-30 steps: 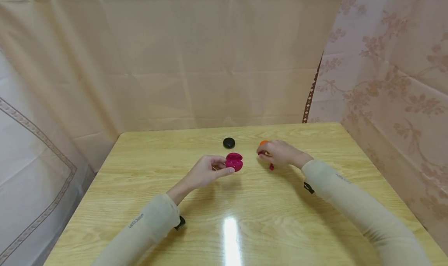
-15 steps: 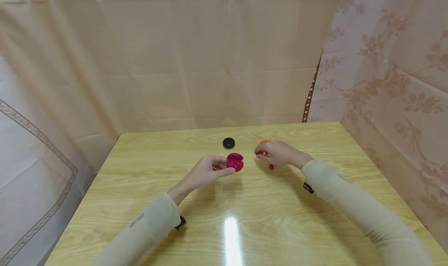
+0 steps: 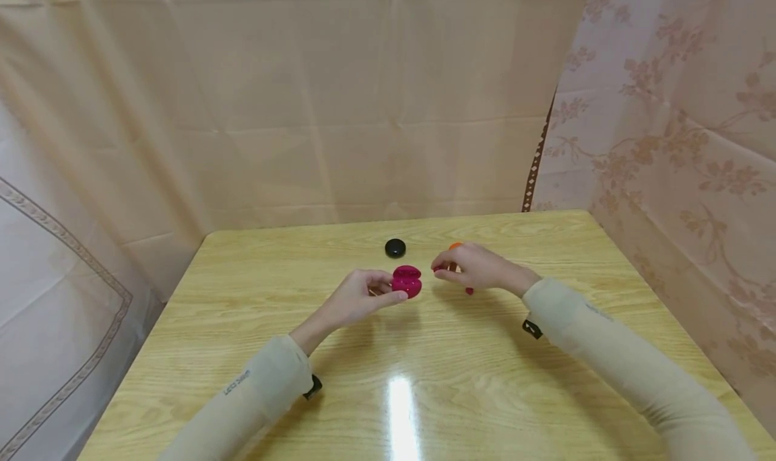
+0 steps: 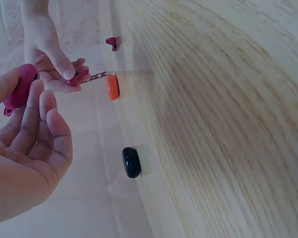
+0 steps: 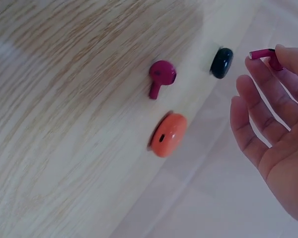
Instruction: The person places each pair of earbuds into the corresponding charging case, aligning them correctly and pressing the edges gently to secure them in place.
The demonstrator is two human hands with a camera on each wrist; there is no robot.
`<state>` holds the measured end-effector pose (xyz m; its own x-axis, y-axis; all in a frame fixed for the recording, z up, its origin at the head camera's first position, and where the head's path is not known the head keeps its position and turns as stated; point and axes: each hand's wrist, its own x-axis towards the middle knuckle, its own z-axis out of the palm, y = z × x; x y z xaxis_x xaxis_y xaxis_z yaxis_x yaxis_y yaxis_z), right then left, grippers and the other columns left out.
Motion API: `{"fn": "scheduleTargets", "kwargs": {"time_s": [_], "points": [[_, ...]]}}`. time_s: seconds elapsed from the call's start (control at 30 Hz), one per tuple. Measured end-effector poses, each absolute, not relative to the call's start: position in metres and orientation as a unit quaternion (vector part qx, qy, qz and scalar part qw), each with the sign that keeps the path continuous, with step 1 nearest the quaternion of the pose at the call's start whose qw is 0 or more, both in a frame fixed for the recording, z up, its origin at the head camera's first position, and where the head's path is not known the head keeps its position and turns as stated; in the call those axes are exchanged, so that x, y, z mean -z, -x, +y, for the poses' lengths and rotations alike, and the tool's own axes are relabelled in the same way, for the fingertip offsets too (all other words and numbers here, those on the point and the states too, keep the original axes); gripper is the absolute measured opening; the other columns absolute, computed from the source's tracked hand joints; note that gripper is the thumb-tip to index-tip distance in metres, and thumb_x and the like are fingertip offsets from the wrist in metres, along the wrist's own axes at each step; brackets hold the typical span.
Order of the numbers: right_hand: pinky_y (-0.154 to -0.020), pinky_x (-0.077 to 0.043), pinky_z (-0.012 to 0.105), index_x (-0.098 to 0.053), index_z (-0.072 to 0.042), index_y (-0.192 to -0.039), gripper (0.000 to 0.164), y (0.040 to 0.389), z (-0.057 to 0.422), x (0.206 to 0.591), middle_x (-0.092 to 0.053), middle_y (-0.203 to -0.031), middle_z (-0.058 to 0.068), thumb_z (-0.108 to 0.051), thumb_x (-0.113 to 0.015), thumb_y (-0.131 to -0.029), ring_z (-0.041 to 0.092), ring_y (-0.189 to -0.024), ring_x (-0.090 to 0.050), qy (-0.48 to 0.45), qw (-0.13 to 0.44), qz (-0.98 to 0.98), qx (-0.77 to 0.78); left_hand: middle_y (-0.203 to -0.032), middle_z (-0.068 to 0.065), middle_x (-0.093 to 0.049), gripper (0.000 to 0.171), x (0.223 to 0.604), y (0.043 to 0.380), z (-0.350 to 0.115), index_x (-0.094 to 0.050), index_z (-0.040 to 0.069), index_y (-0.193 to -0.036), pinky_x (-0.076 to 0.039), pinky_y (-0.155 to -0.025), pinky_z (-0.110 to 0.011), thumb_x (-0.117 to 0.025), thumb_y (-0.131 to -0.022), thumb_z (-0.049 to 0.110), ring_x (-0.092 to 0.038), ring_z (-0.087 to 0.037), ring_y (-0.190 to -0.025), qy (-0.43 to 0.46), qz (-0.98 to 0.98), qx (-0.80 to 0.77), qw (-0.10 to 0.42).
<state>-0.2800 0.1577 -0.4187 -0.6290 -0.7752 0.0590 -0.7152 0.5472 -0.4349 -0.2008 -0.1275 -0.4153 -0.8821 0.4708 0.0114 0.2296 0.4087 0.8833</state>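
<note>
In the head view my left hand [image 3: 356, 300] holds a magenta earbud case [image 3: 407, 282] above the table, lid raised, gripped between thumb and fingers. The same case [image 4: 24, 85] shows from its outer side in the left wrist view. To its right, my right hand [image 3: 479, 267] pinches a magenta earbud [image 5: 264, 54] between thumb and index finger, its stem sticking out. A second magenta earbud [image 5: 162, 77] lies on the table beneath the right hand. The earbud in the right hand is apart from the case.
A round orange case [image 5: 170, 135] lies on the table behind the right hand, mostly covered by it in the head view. A round black case [image 3: 395, 248] lies farther back, behind the magenta case. Curtains hang along the back and sides of the wooden table [image 3: 473, 393].
My right hand has moved a little left, bringing the pinched earbud nearer the magenta case. The left hand and its case have barely shifted.
</note>
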Motion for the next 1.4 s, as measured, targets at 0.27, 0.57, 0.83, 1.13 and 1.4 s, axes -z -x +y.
{"fn": "scheduleTargets", "kwargs": {"time_s": [0.27,0.57,0.83,1.13,1.4], "points": [[-0.066,-0.055,0.026,-0.073,-0.006,-0.115,0.022,0.268,0.147,0.412,-0.074,-0.100,0.000,-0.022,-0.064,-0.102,0.011,-0.066,-0.066,0.436,0.032,0.862,0.256,-0.095,-0.016,-0.074,0.031,0.415,0.200,-0.127,-0.075,0.009,-0.112,-0.052,-0.071,-0.032,-0.076,-0.093,0.034,-0.065,-0.043,-0.087,-0.217,0.829,-0.503,0.117],[-0.044,-0.051,0.032,-0.072,-0.011,-0.122,0.027,0.254,0.140,0.403,-0.070,-0.099,0.001,-0.028,-0.064,-0.102,0.014,-0.069,-0.063,0.345,0.049,0.860,0.371,-0.089,-0.003,-0.074,0.027,0.418,0.201,-0.129,-0.076,0.012,-0.109,-0.053,-0.072,-0.033,-0.077,-0.093,0.033,-0.067,-0.032,-0.083,-0.218,0.836,-0.494,0.098],[-0.039,-0.046,0.034,-0.071,-0.015,-0.122,0.029,0.242,0.137,0.394,-0.070,-0.098,-0.002,-0.033,-0.067,-0.100,0.025,-0.077,-0.064,0.302,0.041,0.845,0.440,-0.088,0.004,-0.073,0.028,0.421,0.201,-0.129,-0.076,0.011,-0.110,-0.055,-0.074,-0.034,-0.078,-0.092,0.033,-0.065,-0.018,-0.080,-0.220,0.839,-0.491,0.085],[-0.070,-0.055,0.032,-0.071,-0.011,-0.113,0.020,0.229,0.133,0.391,-0.071,-0.098,-0.001,-0.025,-0.069,-0.099,0.018,-0.086,-0.065,0.297,0.013,0.822,0.485,-0.088,0.003,-0.073,0.026,0.423,0.201,-0.128,-0.076,0.011,-0.109,-0.055,-0.073,-0.032,-0.078,-0.092,0.032,-0.066,-0.017,-0.080,-0.215,0.838,-0.494,0.082],[-0.064,-0.055,0.031,-0.073,-0.010,-0.108,0.014,0.221,0.128,0.391,-0.071,-0.090,-0.002,-0.019,-0.072,-0.097,0.023,-0.077,-0.064,0.331,0.012,0.797,0.504,-0.088,0.003,-0.073,0.023,0.423,0.201,-0.127,-0.076,0.012,-0.108,-0.056,-0.073,-0.033,-0.077,-0.093,0.030,-0.067,-0.017,-0.081,-0.214,0.835,-0.501,0.083]]}}
